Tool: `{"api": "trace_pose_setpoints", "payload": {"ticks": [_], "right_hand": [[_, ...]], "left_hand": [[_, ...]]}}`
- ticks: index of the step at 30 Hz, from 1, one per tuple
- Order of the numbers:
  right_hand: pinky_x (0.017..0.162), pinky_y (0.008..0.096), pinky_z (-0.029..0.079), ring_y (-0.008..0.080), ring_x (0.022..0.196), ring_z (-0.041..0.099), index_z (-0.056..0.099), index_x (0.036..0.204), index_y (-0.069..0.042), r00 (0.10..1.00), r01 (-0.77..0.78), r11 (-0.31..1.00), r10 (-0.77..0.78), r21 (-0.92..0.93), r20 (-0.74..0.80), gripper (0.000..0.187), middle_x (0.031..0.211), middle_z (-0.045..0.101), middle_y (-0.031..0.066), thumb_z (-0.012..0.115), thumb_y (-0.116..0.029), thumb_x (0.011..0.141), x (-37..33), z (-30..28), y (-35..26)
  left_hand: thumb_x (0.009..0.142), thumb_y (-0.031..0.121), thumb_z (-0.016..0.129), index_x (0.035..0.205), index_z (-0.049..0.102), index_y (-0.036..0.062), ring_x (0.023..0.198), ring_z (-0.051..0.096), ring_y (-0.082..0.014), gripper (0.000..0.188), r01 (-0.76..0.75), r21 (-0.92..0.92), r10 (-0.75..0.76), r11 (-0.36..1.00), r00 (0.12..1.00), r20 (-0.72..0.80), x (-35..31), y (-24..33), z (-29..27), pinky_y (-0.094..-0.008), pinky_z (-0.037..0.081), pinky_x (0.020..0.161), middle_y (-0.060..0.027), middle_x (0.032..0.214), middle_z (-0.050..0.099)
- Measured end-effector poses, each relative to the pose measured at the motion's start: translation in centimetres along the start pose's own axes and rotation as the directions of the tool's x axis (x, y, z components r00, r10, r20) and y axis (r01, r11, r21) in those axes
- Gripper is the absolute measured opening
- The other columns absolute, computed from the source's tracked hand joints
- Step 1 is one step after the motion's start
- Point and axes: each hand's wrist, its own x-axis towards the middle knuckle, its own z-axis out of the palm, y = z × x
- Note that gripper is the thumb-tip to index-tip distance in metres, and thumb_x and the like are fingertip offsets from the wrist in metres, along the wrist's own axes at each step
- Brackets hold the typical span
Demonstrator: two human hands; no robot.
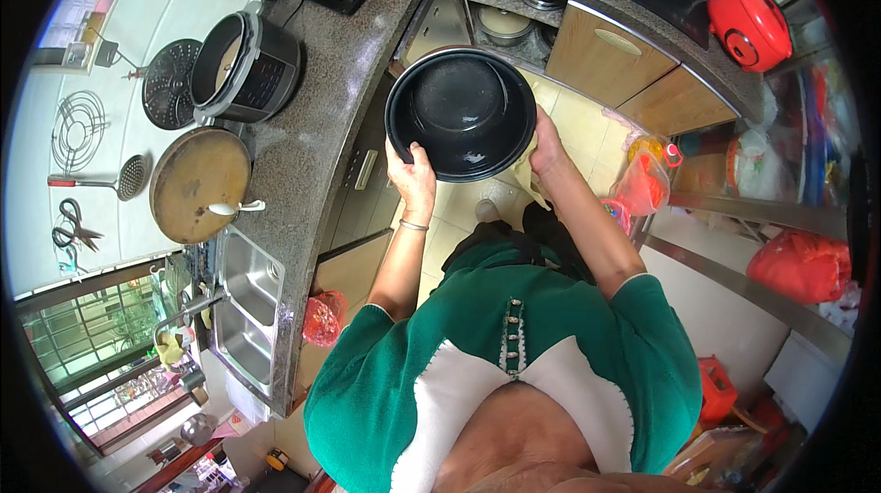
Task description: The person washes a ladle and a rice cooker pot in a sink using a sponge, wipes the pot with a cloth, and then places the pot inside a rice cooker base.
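A large round black bowl (459, 107) is held up in front of me between both hands, over the floor and close to the open cabinet. My left hand (413, 179) grips its near left rim, with the thumb over the edge. On the right side, my right hand (548, 142) clasps the rim, its fingers mostly hidden behind the bowl. A pale yellowish cloth (529, 173) hangs beside the right hand; whether that hand holds it I cannot tell. The bowl looks bare inside and shiny.
Ahead, the open cabinet (514, 52) holds several pots. On the left counter stand a pressure cooker (266, 80), a round wooden board (188, 185) and a double sink (250, 282). A red rice cooker (748, 23) sits far right. Bags and an oil bottle (647, 146) are at floor right.
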Motion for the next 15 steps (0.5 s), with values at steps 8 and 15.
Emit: {"api": "trace_pose_setpoints", "payload": {"ticks": [8,15], "right_hand": [[0.096,0.0266,0.044,0.0106,0.108,0.058,0.062,0.124,-0.007,0.983,0.165,0.938,-0.133,-0.306,0.125,0.036,0.118,0.066,0.0008,0.044,-0.030,0.103,-3.3,3.4,0.2],[0.102,0.0280,0.039,0.0138,0.117,0.055,0.055,0.134,-0.005,0.926,0.306,0.817,-0.137,-0.488,0.352,0.043,0.126,0.062,0.0048,0.049,-0.032,0.100,1.8,1.9,-1.3]], "left_hand": [[0.084,-0.001,0.053,0.129,0.055,-0.0023,0.099,0.065,-0.0208,0.045,0.073,-0.007,-0.072,0.997,0.990,0.121,0.0,0.0,-3.7,-0.0322,0.049,0.089,-0.0143,0.109,0.068],[0.082,-0.006,0.055,0.118,0.062,0.0016,0.084,0.062,-0.0116,0.038,0.430,-0.132,-0.359,0.893,0.858,0.366,2.0,-0.8,-6.7,-0.0262,0.050,0.078,-0.0041,0.098,0.068]]}}
